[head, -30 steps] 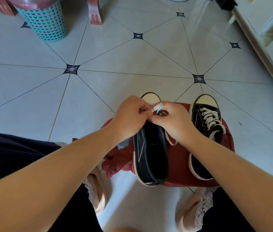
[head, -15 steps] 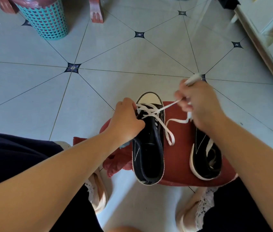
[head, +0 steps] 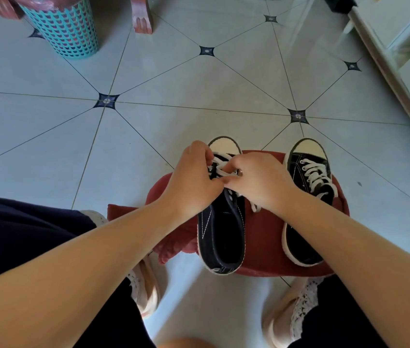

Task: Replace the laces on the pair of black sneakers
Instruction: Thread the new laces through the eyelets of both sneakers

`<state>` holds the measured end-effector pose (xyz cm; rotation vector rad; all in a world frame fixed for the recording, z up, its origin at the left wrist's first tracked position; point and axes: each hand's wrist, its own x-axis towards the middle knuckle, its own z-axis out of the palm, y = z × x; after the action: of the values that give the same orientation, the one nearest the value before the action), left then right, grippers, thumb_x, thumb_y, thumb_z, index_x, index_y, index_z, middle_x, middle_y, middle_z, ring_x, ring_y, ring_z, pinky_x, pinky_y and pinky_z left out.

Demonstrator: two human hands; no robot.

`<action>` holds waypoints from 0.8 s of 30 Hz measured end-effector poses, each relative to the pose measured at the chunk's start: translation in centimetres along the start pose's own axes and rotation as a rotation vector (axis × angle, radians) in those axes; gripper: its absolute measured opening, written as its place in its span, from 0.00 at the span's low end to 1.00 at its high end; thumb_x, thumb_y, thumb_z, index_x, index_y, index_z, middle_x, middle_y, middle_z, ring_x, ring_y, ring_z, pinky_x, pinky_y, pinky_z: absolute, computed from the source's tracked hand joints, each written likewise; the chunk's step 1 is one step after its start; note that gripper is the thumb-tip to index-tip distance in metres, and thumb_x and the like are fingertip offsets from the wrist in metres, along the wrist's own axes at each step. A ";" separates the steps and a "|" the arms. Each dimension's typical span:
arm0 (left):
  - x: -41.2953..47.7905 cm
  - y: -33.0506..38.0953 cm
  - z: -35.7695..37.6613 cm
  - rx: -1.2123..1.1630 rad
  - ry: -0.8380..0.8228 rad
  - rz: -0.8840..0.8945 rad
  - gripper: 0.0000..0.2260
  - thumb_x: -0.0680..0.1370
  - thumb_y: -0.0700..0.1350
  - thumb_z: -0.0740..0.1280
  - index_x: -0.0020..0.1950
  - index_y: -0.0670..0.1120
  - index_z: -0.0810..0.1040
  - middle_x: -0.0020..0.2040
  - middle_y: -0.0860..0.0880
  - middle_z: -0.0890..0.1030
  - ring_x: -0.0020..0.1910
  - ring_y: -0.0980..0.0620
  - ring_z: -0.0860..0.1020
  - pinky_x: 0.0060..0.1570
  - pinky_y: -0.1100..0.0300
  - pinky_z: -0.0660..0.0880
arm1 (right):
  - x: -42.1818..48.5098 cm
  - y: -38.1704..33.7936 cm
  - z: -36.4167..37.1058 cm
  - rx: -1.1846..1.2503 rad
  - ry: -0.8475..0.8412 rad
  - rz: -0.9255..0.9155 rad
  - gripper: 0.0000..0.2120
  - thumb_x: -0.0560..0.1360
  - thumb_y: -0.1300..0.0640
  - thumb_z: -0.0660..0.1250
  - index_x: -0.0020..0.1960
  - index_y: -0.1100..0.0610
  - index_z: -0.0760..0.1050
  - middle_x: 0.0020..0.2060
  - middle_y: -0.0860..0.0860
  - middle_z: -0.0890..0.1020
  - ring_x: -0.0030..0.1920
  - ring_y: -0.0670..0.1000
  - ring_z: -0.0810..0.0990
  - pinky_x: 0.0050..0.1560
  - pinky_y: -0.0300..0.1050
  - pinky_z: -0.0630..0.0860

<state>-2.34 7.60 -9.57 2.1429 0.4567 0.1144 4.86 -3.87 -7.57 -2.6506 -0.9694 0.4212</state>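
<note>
Two black sneakers with white toe caps stand on a dark red cloth (head: 266, 237) on the floor. The left sneaker (head: 221, 237) carries a white lace (head: 220, 163) through its front eyelets only. My left hand (head: 193, 182) grips the sneaker's upper at the eyelets, fingertips on the lace. My right hand (head: 256, 179) pinches the lace over the sneaker's tongue, and a loose lace end trails under the wrist. The right sneaker (head: 306, 182) is laced in white along its whole front, and my right forearm covers part of its heel.
A turquoise mesh basket (head: 65, 31) and a red wooden furniture leg (head: 142, 17) stand at the far left of the tiled floor. A pale cabinet edge (head: 394, 79) runs along the right. My own feet in light shoes (head: 146, 292) flank the cloth.
My right hand, which had pulled the lace out to the far right above the right sneaker, has come back to the left sneaker's eyelets. The right sneaker's laces are uncovered again.
</note>
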 end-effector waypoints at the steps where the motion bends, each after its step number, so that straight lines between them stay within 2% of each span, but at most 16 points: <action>1: 0.0 0.0 0.0 0.001 0.004 0.009 0.13 0.69 0.35 0.66 0.48 0.45 0.65 0.36 0.53 0.66 0.32 0.56 0.65 0.32 0.71 0.65 | 0.1 -0.2 0.1 -0.022 -0.018 -0.008 0.11 0.76 0.48 0.63 0.53 0.53 0.79 0.43 0.49 0.80 0.47 0.50 0.78 0.44 0.45 0.74; 4: 0.0 -0.2 -0.1 0.001 0.014 0.022 0.13 0.68 0.34 0.65 0.48 0.45 0.66 0.36 0.53 0.66 0.33 0.55 0.65 0.32 0.71 0.65 | 0.4 -0.8 0.4 -0.170 -0.042 -0.061 0.11 0.78 0.53 0.58 0.43 0.57 0.75 0.35 0.50 0.75 0.40 0.53 0.76 0.32 0.45 0.67; 6: 0.1 -0.3 -0.2 0.011 0.019 0.002 0.13 0.68 0.34 0.65 0.48 0.45 0.66 0.37 0.52 0.67 0.34 0.54 0.66 0.30 0.68 0.64 | 0.9 -0.5 0.0 -0.207 -0.012 -0.052 0.11 0.78 0.55 0.56 0.40 0.57 0.69 0.32 0.49 0.70 0.38 0.53 0.72 0.31 0.43 0.63; 10: 0.4 -0.6 -0.6 0.081 0.023 -0.077 0.13 0.69 0.35 0.66 0.47 0.45 0.65 0.44 0.50 0.68 0.38 0.53 0.68 0.31 0.66 0.62 | 1.5 1.2 -4.4 -0.189 0.120 0.077 0.14 0.78 0.56 0.56 0.34 0.57 0.65 0.29 0.49 0.69 0.30 0.50 0.67 0.28 0.40 0.59; 12: 0.6 -0.6 -0.6 0.111 0.011 -0.084 0.13 0.69 0.35 0.65 0.47 0.46 0.65 0.46 0.48 0.70 0.39 0.52 0.68 0.32 0.66 0.62 | 1.0 1.8 -7.0 -0.068 0.172 0.125 0.15 0.78 0.56 0.58 0.33 0.58 0.67 0.28 0.50 0.70 0.28 0.48 0.67 0.29 0.41 0.61; 16: 0.7 -0.4 -0.4 0.155 -0.021 -0.080 0.13 0.70 0.35 0.65 0.51 0.47 0.68 0.52 0.47 0.71 0.43 0.52 0.69 0.34 0.66 0.63 | -0.4 2.0 -8.9 0.469 0.194 0.143 0.17 0.76 0.56 0.64 0.31 0.62 0.69 0.21 0.45 0.66 0.23 0.43 0.62 0.31 0.40 0.61; 18: 0.6 -0.3 -0.4 0.180 -0.025 -0.042 0.17 0.71 0.36 0.64 0.58 0.48 0.71 0.57 0.47 0.71 0.47 0.51 0.70 0.42 0.63 0.66 | -0.9 1.7 -8.6 0.579 0.151 0.131 0.16 0.76 0.56 0.65 0.33 0.64 0.70 0.18 0.43 0.65 0.20 0.41 0.61 0.28 0.35 0.62; 20: 0.5 -0.3 -0.2 0.248 -0.030 0.084 0.17 0.72 0.38 0.66 0.61 0.50 0.74 0.59 0.48 0.73 0.54 0.49 0.71 0.53 0.60 0.67 | -1.2 1.1 -8.0 0.526 0.078 0.110 0.14 0.76 0.55 0.64 0.34 0.60 0.73 0.19 0.43 0.69 0.20 0.41 0.65 0.28 0.34 0.64; 22: 0.4 -0.2 0.0 0.245 -0.015 0.194 0.10 0.73 0.42 0.68 0.53 0.49 0.81 0.53 0.51 0.78 0.54 0.50 0.73 0.57 0.61 0.68 | -1.4 0.5 -7.2 0.461 0.012 0.103 0.12 0.76 0.54 0.64 0.36 0.58 0.75 0.25 0.45 0.74 0.23 0.40 0.68 0.30 0.34 0.66; 24: 0.5 0.4 -0.3 0.127 0.031 0.161 0.04 0.75 0.42 0.67 0.45 0.47 0.83 0.40 0.56 0.79 0.42 0.59 0.75 0.46 0.75 0.67 | -1.4 0.1 -6.1 0.423 -0.021 0.107 0.12 0.76 0.54 0.65 0.36 0.59 0.76 0.28 0.49 0.75 0.27 0.42 0.70 0.30 0.34 0.66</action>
<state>-1.82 7.82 -9.06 2.3039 0.3161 0.2149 6.14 -5.84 -1.79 -2.3205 -0.6576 0.6048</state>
